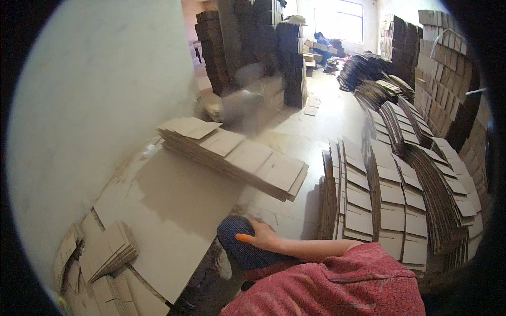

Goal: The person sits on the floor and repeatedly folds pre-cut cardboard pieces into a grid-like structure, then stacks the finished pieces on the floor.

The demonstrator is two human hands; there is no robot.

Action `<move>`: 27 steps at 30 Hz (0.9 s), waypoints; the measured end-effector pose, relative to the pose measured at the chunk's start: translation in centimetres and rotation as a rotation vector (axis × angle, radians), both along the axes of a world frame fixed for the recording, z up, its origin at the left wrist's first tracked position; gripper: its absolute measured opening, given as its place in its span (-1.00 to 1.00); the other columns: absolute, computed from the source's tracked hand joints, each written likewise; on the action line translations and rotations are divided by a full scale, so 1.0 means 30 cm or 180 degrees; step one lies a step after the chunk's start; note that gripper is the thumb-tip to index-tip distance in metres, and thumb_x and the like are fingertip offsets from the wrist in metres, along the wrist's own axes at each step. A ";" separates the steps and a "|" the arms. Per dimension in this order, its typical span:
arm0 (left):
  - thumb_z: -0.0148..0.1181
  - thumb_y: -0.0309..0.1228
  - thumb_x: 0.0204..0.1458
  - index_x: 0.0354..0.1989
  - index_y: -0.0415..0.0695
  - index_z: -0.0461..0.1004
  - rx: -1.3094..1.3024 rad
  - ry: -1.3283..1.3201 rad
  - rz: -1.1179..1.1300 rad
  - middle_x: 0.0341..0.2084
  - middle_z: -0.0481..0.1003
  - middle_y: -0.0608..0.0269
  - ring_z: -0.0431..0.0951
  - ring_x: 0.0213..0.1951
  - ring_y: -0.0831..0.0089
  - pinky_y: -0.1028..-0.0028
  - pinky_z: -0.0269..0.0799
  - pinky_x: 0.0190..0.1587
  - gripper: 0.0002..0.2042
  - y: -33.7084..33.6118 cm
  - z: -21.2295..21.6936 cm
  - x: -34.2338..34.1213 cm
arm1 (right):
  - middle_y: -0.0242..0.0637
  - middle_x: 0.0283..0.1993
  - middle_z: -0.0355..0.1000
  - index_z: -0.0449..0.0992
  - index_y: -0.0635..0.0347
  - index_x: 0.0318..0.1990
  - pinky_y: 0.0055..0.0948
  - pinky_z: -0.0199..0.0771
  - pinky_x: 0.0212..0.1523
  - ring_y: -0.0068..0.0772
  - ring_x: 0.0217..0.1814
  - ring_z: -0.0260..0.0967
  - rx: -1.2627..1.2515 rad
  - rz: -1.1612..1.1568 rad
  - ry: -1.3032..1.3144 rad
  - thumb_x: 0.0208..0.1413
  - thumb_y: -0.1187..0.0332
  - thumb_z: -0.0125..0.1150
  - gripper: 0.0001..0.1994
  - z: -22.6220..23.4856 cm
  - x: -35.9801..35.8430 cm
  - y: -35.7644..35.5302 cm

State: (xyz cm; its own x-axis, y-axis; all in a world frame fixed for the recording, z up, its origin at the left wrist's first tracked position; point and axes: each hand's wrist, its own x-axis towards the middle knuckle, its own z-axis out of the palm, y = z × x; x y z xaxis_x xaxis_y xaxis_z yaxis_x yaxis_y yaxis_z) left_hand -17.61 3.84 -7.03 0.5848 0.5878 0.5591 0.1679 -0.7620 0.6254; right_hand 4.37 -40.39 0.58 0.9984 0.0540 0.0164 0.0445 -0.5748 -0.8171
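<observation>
My right hand (pixel 262 235) rests on my bent knee (pixel 237 239), which is covered in dark blue cloth. An orange cover (pixel 243 238) is on the thumb, which stands apart from the fingers; they lie over the knee's far side, partly out of sight. The hand is open and holds nothing. My left hand is out of view. Just beyond the knee, a long stack of flat cardboard sheets (pixel 253 155) lies across a pale board (pixel 158 221), its right end jutting past the edge. My red patterned sleeve (pixel 363 268) fills the lower right.
Rows of leaning cardboard sheets (pixel 390 205) stand close on the right. Smaller cardboard bundles (pixel 113 247) lie at lower left. Tall cardboard piles (pixel 292 63) rise farther back, and a person (pixel 324 45) sits near the window. A pale wall (pixel 95 95) runs along the left.
</observation>
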 end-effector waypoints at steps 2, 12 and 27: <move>0.07 -0.44 0.16 -0.25 -0.34 0.53 -0.0152 -0.0312 0.0260 -0.45 0.55 0.04 0.49 -0.39 0.25 0.28 0.43 -0.23 -0.80 -0.039 0.084 0.038 | 0.13 0.01 0.39 0.10 0.02 0.30 -0.11 0.37 0.07 0.15 0.05 0.38 -0.0042 -0.0143 -0.0005 -0.04 -0.14 0.26 -0.19 0.031 -0.029 -0.007; 0.07 -0.43 0.16 -0.25 -0.33 0.53 -0.0313 -0.0471 0.0268 -0.45 0.54 0.05 0.48 -0.40 0.26 0.29 0.43 -0.24 -0.81 -0.088 0.130 0.123 | 0.15 -0.01 0.40 0.07 0.09 0.33 -0.10 0.37 0.04 0.12 0.03 0.39 -0.0683 0.0055 0.0071 -0.01 -0.26 0.13 -0.14 0.037 -0.041 -0.025; 0.08 -0.43 0.16 -0.26 -0.32 0.53 -0.0342 -0.0493 0.0231 -0.46 0.53 0.06 0.46 -0.41 0.27 0.30 0.42 -0.24 -0.81 -0.096 0.136 0.132 | 0.02 0.02 0.44 0.28 0.26 0.21 -0.27 0.37 0.08 -0.09 0.03 0.43 0.0505 -0.0292 0.1026 -0.19 -0.42 0.17 -0.02 -0.018 -0.033 -0.080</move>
